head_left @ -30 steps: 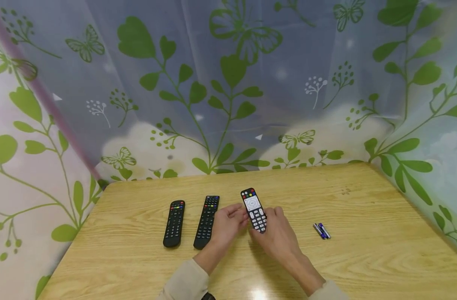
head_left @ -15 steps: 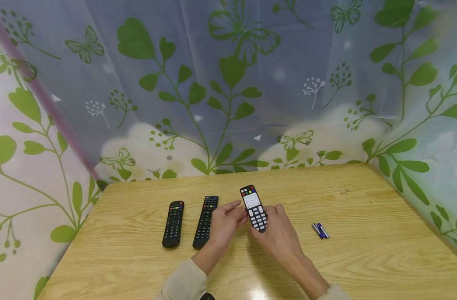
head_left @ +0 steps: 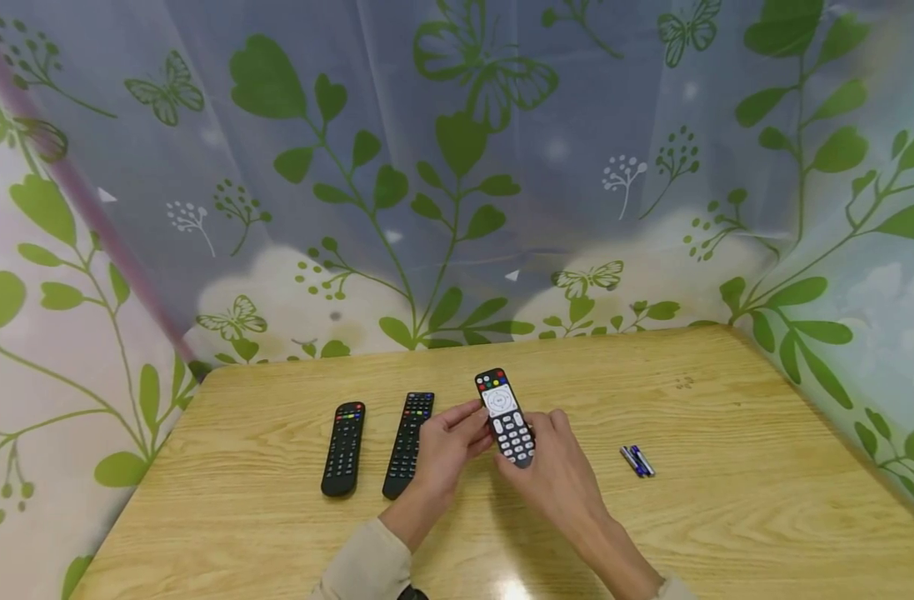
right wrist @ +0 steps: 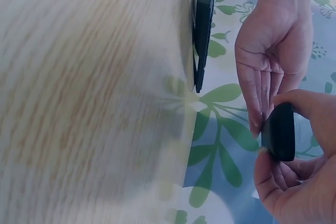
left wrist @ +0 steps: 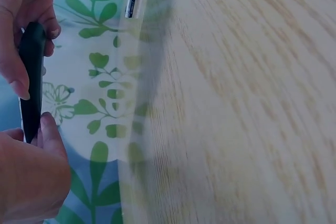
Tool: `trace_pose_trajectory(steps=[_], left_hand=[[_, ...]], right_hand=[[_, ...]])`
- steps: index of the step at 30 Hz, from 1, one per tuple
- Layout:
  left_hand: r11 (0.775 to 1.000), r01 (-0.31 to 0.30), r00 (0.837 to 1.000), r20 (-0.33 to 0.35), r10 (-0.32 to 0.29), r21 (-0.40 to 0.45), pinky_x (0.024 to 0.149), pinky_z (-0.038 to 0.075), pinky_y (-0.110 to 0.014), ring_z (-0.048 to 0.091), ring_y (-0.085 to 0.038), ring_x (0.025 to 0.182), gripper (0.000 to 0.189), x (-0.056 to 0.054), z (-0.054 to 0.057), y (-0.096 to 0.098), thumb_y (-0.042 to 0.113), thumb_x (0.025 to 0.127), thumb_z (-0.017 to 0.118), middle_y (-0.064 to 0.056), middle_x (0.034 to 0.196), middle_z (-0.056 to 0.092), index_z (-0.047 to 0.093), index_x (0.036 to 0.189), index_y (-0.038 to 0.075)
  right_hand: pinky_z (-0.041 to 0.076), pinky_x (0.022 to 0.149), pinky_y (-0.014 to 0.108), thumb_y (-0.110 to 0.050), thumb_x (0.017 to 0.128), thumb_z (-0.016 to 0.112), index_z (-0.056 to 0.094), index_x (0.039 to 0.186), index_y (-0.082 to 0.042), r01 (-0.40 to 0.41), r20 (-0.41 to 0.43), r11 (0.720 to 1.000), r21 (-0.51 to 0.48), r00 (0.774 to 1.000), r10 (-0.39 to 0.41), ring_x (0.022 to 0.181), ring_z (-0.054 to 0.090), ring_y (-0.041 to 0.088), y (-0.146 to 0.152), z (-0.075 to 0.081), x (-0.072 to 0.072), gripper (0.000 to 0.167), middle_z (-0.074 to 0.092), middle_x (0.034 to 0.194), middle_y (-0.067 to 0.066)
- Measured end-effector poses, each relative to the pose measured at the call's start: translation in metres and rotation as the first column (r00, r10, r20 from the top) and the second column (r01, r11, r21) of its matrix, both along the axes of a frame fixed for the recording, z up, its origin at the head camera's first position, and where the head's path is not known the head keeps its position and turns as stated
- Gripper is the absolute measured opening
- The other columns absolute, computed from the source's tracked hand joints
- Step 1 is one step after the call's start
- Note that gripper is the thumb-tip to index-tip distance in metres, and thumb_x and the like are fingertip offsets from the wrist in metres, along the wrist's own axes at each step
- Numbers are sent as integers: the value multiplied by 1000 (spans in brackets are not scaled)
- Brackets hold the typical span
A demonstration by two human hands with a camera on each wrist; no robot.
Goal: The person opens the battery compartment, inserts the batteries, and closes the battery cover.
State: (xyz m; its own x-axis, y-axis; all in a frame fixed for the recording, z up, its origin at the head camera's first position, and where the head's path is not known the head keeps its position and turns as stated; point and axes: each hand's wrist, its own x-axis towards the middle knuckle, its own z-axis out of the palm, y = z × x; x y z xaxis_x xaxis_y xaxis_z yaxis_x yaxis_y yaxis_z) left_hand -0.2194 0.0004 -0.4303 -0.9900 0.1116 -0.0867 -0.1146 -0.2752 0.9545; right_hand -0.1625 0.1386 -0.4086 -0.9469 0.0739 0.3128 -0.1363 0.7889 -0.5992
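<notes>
A black remote control [head_left: 507,417] with white buttons is held tilted up over the wooden table, its button side facing the head camera. My right hand [head_left: 557,467] grips its lower end, thumb on one edge and fingers round the other, as the right wrist view shows on the dark end of the remote control [right wrist: 282,132]. At its left edge is my left hand [head_left: 449,442], with fingertips on either side of the remote control [left wrist: 32,77] in the left wrist view. The left hand overlaps a second, all-black remote control [head_left: 407,446] lying on the table.
Another black remote control [head_left: 344,450] lies further left on the wooden table [head_left: 262,517]. Two small blue-and-silver batteries [head_left: 637,461] lie side by side to the right of my right hand. A printed leaf-and-butterfly curtain [head_left: 457,208] hangs behind the table.
The remote control has risen slightly and its face has turned more toward the head camera. Both hands keep to it; the other remote controls and batteries stay put.
</notes>
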Motion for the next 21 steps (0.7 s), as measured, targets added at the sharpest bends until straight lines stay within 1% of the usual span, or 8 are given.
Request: trace_pose_trajectory(steps=[7,11,14,17,19,21], left_hand=[[999,-4,1000,-1,4,42,79,55,-31,67,-18,88,32,1,0,-1,8,92,64,-17,103,68,60,120,-8],[998,-6,1000,-11,6,60,78,56,-31,67,-18,86,34,2,3,-3,8,92,65,-17,102,68,59,121,-8],[998,-8,1000,-11,9,65,78,56,-31,67,-18,87,35,2,4,-3,9,92,65,-17,103,68,59,121,-9],[997,-5,1000,-6,5,72,78,55,-30,67,-19,88,35,1,2,-5,11,91,66,-17,104,68,60,120,-8],[996,-3,1000,2,3,89,78,55,-30,67,-19,87,35,0,0,-6,12,91,67,-16,103,68,60,119,-7],[993,1,1000,10,-2,119,78,55,-31,68,-20,87,37,-1,-1,-7,13,90,68,-16,103,68,60,120,-7]], right_hand=[[46,61,29,-28,75,76,60,116,1,-4,-22,1000,16,1000,4,71,47,13,-2,3,4,52,50,96,7],[46,61,30,-28,75,78,60,116,1,-15,-16,1000,-15,1000,15,71,48,13,-2,6,5,52,50,97,7],[45,62,29,-29,76,78,60,116,0,-16,23,998,-63,1000,18,72,48,13,-2,8,6,53,50,99,6],[44,64,29,-30,78,78,60,118,-1,-13,67,994,-105,998,20,75,48,13,-3,9,6,53,49,100,6],[44,65,29,-31,78,78,60,119,-1,-15,91,991,-135,996,27,77,48,13,-3,9,7,53,49,101,5],[44,65,28,-31,79,78,60,120,-2,-25,97,986,-165,994,41,78,48,13,-4,9,7,53,50,101,5]])
